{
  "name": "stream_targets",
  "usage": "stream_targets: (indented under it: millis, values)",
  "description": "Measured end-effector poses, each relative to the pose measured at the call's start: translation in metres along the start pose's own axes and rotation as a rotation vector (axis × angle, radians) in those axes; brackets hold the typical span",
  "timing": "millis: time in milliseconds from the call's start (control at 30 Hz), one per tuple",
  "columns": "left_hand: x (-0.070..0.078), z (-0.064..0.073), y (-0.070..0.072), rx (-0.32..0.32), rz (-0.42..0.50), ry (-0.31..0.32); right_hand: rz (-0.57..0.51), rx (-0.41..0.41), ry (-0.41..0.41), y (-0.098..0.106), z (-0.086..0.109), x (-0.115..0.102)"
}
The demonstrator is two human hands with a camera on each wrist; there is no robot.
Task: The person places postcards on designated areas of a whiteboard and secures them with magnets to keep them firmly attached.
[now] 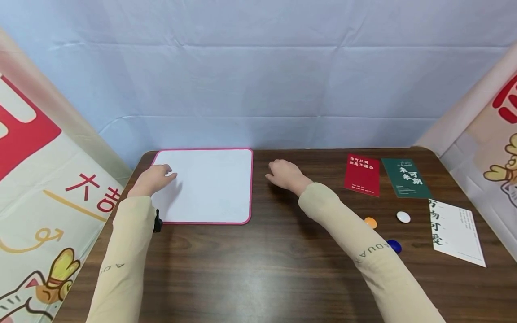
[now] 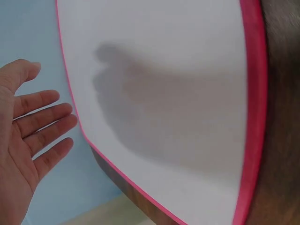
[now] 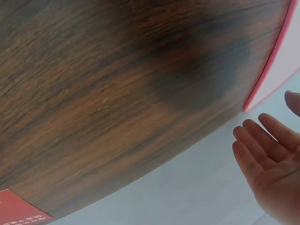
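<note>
A whiteboard (image 1: 210, 188) with a pink rim lies flat at the left of the wooden table. My left hand (image 1: 152, 179) hovers over the board's left side and casts a shadow on it. In the left wrist view that hand (image 2: 28, 136) has its fingers loosely extended and spread, with nothing in them. To the right of the board, my right hand (image 1: 286, 174) is held above the bare wood. Relaxed, slightly bent fingers show on the right hand (image 3: 272, 154) in the right wrist view, and it holds nothing.
At the right lie a red card (image 1: 362, 175), a green card (image 1: 405, 178) and a white card (image 1: 458, 233). Near them sit white (image 1: 403, 217), orange (image 1: 370, 222) and blue (image 1: 394, 246) round pieces, the last partly behind my right sleeve. A black object (image 1: 157, 223) shows beside my left sleeve.
</note>
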State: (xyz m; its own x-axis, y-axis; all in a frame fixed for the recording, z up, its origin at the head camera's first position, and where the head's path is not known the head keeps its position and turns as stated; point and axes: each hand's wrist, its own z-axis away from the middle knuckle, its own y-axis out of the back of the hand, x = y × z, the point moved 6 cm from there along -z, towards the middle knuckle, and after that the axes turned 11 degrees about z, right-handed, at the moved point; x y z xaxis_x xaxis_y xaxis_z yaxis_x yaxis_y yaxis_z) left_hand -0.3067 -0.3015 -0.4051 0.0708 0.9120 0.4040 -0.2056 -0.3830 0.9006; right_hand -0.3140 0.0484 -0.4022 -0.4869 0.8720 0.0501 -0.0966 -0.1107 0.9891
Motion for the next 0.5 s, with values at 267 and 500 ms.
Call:
stream_targets:
  millis: [267, 500]
  values:
    - [-0.017, 0.009, -0.001, -0.002, 0.005, 0.041, -0.009, 0.000, 0.020, -0.002, -0.002, -0.011]
    - [-0.033, 0.018, 0.001, 0.024, 0.017, 0.075, -0.008, 0.011, 0.055, -0.004, -0.003, -0.023]
